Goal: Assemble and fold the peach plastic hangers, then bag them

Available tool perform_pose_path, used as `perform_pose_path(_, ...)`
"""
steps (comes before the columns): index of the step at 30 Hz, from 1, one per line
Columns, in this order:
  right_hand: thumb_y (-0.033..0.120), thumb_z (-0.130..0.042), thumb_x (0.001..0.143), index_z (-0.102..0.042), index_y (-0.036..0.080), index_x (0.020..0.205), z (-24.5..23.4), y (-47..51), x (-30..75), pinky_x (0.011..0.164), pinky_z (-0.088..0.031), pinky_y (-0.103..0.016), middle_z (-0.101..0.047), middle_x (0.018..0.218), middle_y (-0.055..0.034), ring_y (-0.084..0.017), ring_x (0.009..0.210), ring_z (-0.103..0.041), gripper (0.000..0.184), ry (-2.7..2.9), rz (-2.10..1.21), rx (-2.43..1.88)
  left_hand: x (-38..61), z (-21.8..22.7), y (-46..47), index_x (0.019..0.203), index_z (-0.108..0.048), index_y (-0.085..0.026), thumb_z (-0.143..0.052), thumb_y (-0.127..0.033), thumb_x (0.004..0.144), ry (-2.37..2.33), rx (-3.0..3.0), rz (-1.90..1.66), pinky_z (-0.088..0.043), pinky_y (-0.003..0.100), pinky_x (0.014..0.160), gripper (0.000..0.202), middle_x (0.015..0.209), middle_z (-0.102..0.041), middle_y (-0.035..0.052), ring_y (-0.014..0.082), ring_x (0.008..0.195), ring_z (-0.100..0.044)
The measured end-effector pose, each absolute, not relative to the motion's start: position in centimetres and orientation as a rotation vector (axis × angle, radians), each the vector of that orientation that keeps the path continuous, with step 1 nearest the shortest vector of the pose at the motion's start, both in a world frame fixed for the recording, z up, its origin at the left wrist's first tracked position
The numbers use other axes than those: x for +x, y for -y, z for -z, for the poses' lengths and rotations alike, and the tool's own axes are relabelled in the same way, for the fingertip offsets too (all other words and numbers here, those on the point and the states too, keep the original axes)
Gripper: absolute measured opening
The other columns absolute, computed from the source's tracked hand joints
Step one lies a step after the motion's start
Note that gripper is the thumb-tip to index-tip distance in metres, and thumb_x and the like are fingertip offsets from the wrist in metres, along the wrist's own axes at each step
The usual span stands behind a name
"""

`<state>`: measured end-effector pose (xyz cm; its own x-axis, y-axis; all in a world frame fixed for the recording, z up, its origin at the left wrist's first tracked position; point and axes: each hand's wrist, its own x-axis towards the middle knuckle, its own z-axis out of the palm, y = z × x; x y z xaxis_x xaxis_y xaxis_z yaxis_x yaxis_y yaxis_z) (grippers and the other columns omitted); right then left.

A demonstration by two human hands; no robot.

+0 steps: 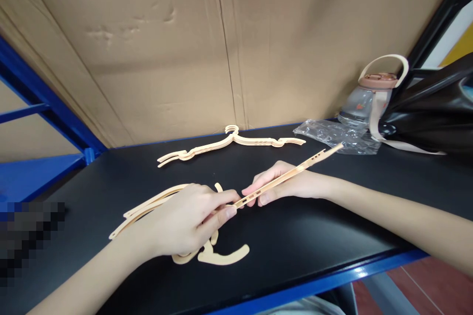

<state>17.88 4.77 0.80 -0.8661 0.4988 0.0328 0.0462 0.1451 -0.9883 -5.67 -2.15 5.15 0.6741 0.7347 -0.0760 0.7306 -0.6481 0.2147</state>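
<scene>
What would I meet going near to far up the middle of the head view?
Blue metal front edge of the table → flat cream hook-shaped piece → bare left hand → stacked cream hangers with curved hooks → brown creased cardboard wall.

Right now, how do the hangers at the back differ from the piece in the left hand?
The hangers rest on the table; the slotted piece is pinched by the left hand. The hangers show hooks; the slotted piece shows none. Both are pale cream.
</scene>
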Motion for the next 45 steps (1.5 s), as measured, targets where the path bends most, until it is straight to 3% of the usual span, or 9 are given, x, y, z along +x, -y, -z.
perform_pose_path(12, 0.022, -0.073, 0.077, -0.070, 0.021, 0.110, -0.8, -4.8, 17.8, 0.083, -0.052, -0.030, -0.073, 0.101, -0.0053, -0.018, 0.096, -0.067, 0.033, 2.016, -1.826, -0.485, -5.9, -4.9, 2.3, 0.091, -0.051, -0.024, -0.026, -0.033, 0.100, -1.193, 2.598, 0.017, -0.028, 0.026, 0.054, 0.028, 0.058, -0.047, -0.0052, 0.0146, 0.053, -0.042)
perform_pose_path(19, 0.019, -0.072, 0.078, -0.069, 0.021, 0.111, -0.8, -4.9, 18.0, 0.085, -0.050, -0.028, -0.072, 0.103, -0.0039, -0.015, 0.096, -0.066, 0.033, 2.084, -1.737, -0.482, -5.7, -4.8, 2.0, 0.090, -0.054, -0.025, -0.029, -0.033, 0.099, -1.225, 2.571, -0.011, -0.024, 0.025, 0.048, 0.028, 0.052, -0.036, -0.0065, 0.0132, 0.046, -0.038)
perform_pose_path(30, 0.017, -0.072, 0.077, -0.070, 0.021, 0.109, -1.1, -4.9, 18.1, 0.081, -0.050, -0.025, -0.071, 0.098, -0.0024, -0.014, 0.091, -0.066, 0.032, 2.176, -1.735, -0.492, -5.7, -4.5, 2.1, 0.092, -0.062, -0.025, -0.029, -0.035, 0.099, -1.155, 2.594, -0.004, -0.033, 0.023, 0.051, 0.035, 0.056, -0.056, -0.0049, 0.0118, 0.049, -0.051)
perform_pose_path(37, 0.024, -0.072, 0.079, -0.071, 0.021, 0.109, -0.7, -4.9, 18.2, 0.079, -0.052, -0.027, -0.070, 0.093, -0.0037, -0.014, 0.084, -0.066, 0.030, 2.146, -1.727, -0.484, -5.4, -4.2, 2.1, 0.085, -0.061, -0.024, -0.030, -0.031, 0.099, -1.188, 2.752, 0.042, -0.032, 0.025, 0.053, 0.034, 0.057, -0.057, -0.0044, 0.0132, 0.050, -0.053)
perform_pose_path(45, 0.025, -0.071, 0.079, -0.072, 0.017, 0.106, -1.2, -4.5, 18.1, 0.077, -0.053, -0.027, -0.070, 0.091, -0.0052, -0.013, 0.077, -0.067, 0.028, 2.091, -1.740, -0.563, -4.7, -3.9, 2.4, 0.080, -0.052, -0.023, -0.030, -0.015, 0.091, -1.325, 2.893, 0.260, -0.023, 0.028, 0.044, 0.025, 0.055, -0.055, -0.0040, 0.0156, 0.044, -0.050)
